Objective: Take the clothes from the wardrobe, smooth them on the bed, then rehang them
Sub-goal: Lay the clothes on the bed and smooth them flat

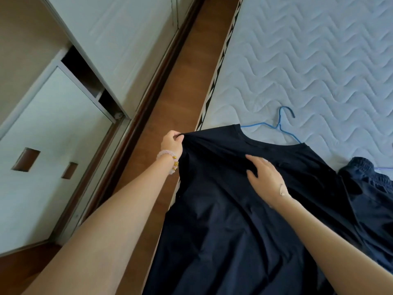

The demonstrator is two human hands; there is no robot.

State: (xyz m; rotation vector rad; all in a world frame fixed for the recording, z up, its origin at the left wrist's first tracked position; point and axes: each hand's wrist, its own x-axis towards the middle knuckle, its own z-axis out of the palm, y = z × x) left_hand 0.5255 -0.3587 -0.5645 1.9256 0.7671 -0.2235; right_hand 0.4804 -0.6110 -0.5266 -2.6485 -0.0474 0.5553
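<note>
L hand (171, 144) pinches shoulder of the navy T-shirt (229, 220) w/ closed fingers, R hand (266, 174) lies on it, fingers open & flat.

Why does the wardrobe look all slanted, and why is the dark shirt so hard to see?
Head view: the wide lens and tilted head slant the wardrobe and bed; soft daylight, no glare; the navy shirt is so dark that its folds barely show; the hands look slightly soft.

Navy shirt (244, 209), blue hanger (278, 124), pale wave-quilted mattress (319, 60), brown floor (187, 81).
</note>
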